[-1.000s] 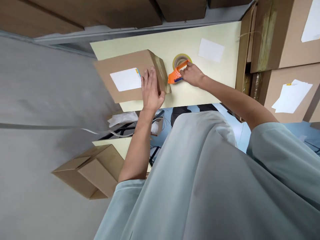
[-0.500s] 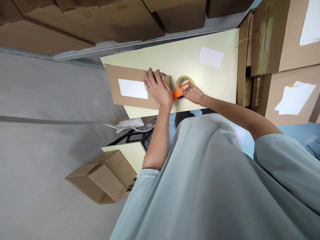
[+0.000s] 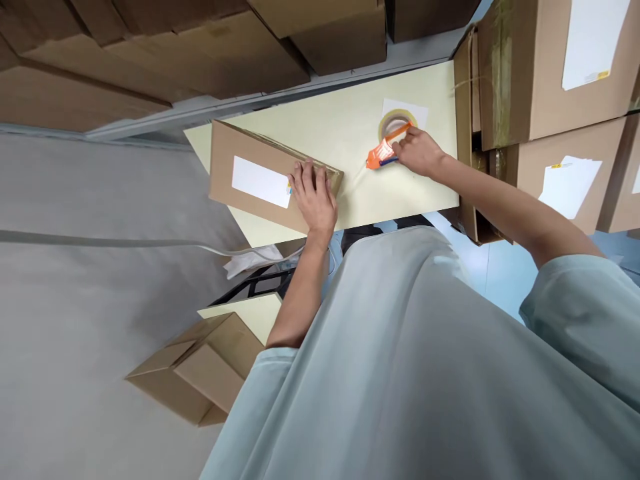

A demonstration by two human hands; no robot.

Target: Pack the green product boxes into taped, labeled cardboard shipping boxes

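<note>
A cardboard box [image 3: 270,217] with a white label [image 3: 260,181] lies at an angle on the cream tabletop [image 3: 423,183]. Flat on its right end rests my left hand [image 3: 316,198], fingers spread. My right hand [image 3: 419,152] is closed round the handle of an orange tape dispenser [image 3: 382,153], which carries a roll of clear yellowish tape [image 3: 395,115]. The dispenser is held to the right of the box, apart from it. A faint pale streak shows between the two; whether it is tape I cannot tell.
Behind the dispenser lies a white paper sheet [image 3: 420,113]. Large cartons [image 3: 550,120] are stacked at the table's right end, some bearing white sheets. More cartons [image 3: 210,60] line the far side. At lower left, an open cardboard box [image 3: 210,367] stands near a grey cable [image 3: 125,241].
My right hand has drawn the tape dispenser away from the box's right end, to the right and farther back. The box has turned, its right end swinging nearer me, with my left hand still on it.
</note>
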